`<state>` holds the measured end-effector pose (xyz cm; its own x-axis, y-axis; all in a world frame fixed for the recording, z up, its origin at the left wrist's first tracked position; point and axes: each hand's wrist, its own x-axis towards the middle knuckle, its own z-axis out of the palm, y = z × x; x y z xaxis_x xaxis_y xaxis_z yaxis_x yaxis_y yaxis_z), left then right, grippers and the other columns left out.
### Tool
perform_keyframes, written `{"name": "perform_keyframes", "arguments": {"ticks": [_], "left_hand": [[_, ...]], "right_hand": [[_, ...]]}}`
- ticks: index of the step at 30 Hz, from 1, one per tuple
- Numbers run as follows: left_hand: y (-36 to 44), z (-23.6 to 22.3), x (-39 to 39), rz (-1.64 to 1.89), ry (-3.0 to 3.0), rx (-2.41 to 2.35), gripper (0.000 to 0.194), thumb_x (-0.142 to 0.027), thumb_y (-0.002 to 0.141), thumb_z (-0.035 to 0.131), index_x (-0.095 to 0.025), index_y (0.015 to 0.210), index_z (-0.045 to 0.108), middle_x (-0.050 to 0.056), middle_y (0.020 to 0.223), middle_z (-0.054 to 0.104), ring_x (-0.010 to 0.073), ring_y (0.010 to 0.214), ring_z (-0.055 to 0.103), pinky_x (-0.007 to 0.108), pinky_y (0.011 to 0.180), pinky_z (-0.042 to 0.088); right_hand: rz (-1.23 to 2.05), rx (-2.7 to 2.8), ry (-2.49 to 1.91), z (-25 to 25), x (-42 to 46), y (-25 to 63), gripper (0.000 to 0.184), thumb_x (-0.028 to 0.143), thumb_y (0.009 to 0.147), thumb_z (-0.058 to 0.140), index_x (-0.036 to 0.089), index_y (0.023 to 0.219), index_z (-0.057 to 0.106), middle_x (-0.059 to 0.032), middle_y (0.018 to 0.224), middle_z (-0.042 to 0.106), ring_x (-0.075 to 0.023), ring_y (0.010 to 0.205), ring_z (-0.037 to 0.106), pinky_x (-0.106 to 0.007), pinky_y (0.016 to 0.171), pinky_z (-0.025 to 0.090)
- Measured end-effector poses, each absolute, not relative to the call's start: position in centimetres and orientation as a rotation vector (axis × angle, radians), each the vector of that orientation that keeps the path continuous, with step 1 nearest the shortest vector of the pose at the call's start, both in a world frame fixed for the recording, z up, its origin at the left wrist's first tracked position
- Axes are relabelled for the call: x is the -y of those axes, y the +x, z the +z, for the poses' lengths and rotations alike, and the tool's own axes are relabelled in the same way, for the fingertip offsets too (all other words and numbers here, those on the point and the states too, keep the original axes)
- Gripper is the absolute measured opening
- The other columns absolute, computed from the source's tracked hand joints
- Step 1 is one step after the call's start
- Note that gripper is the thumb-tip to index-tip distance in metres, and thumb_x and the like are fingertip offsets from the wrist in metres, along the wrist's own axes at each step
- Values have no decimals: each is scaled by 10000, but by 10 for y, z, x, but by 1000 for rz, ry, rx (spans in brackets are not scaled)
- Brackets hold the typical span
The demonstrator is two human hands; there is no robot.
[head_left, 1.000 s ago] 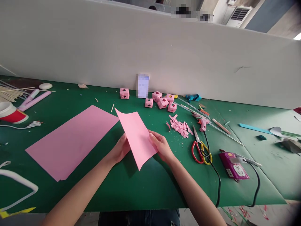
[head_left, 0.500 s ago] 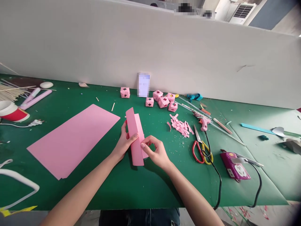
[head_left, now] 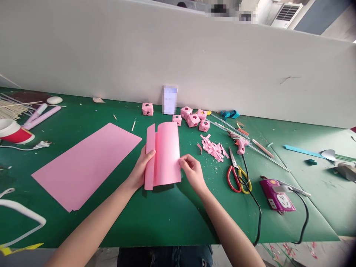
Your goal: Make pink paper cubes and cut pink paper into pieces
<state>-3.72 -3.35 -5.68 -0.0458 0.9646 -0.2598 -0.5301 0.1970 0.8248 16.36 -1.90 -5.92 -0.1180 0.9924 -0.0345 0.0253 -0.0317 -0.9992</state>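
Observation:
A small pink paper sheet is held just above the green table mat, curved over with a narrow flap folded along its left side. My left hand grips that left edge, thumb on top of the flap. My right hand pinches the sheet's right edge between thumb and fingers. A larger pink sheet lies flat on the mat to the left of my left hand.
Several small pink paper cubes sit by the white partition. Pink paper scraps, scissors, a pink glue gun and a purple power strip with a black cable lie at right. A red cup and sticks are at far left.
The small sheet, first held open and tilted, was folded narrow and has since spread wider into a curve with a left flap. Both hands kept hold of its edges.

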Motion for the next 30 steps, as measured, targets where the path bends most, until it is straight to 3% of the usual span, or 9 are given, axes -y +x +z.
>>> {"name": "perform_keyframes", "arguments": {"ticks": [4, 7, 9, 11, 15, 19, 23, 30], "left_hand": [[-52, -57, 25, 1406, 398, -926, 417, -465, 910, 751, -189, 1218, 698, 74, 1122, 779, 268, 1054, 750, 354, 917, 624], [-59, -54, 23, 1467, 414, -901, 389, -441, 901, 754, -200, 1201, 702, 47, 1108, 784, 262, 1091, 748, 351, 954, 621], [-61, -51, 24, 1432, 433, -870, 402, -455, 889, 762, -192, 1187, 702, 64, 1117, 786, 301, 1139, 741, 394, 977, 621], [-62, -49, 27, 1372, 438, -842, 422, -465, 874, 773, -194, 1188, 697, 78, 1130, 786, 331, 1174, 732, 422, 983, 623], [-59, -48, 30, 1371, 426, -832, 522, -447, 797, 850, -191, 1222, 690, 80, 1125, 790, 357, 1212, 716, 447, 1011, 617], [-58, -52, 30, 1415, 473, -794, 600, -451, 797, 853, -199, 1309, 671, 85, 1172, 787, 371, 1290, 674, 483, 1093, 575], [-58, -57, 34, 1360, 574, -710, 576, -535, 822, 811, -220, 1291, 701, 92, 1244, 773, 393, 1354, 629, 533, 1151, 529], [-57, -60, 41, 1137, 618, -624, 740, -634, 607, 895, -281, 1241, 747, 89, 1111, 809, 464, 1272, 669, 595, 1056, 581]], "right_hand": [[1163, 1186, -1324, -63, 8, 180, 248, 461, 824, 646, 237, 723, 609, 4, 687, 597, -171, 664, 519, -300, 610, 405], [1034, 1104, -1403, -67, 2, 188, 241, 470, 855, 607, 230, 857, 621, -34, 808, 647, -199, 728, 553, -328, 642, 438], [918, 1069, -1409, -68, 1, 190, 268, 461, 877, 591, 234, 1020, 605, -87, 1065, 682, -242, 937, 610, -380, 787, 497], [715, 1123, -1371, -67, 3, 188, 282, 424, 908, 578, 248, 1129, 580, -117, 1272, 632, -277, 1181, 580, -453, 977, 482], [349, 1413, -1251, -68, 13, 178, 202, 340, 989, 541, 260, 1162, 606, -127, 1298, 618, -302, 1322, 525, -563, 1138, 400], [492, 1631, -1176, -78, 21, 166, 276, 383, 1005, 574, 257, 1248, 605, -134, 1325, 640, -302, 1327, 553, -547, 1119, 457], [782, 1693, -1184, -88, 23, 159, 530, 529, 952, 653, 260, 1393, 533, -152, 1458, 595, -326, 1379, 541, -552, 1117, 489], [972, 1682, -1110, -91, 30, 152, 864, 581, 856, 762, 232, 1539, 364, -190, 1596, 470, -342, 1477, 475, -562, 1201, 432]]}}
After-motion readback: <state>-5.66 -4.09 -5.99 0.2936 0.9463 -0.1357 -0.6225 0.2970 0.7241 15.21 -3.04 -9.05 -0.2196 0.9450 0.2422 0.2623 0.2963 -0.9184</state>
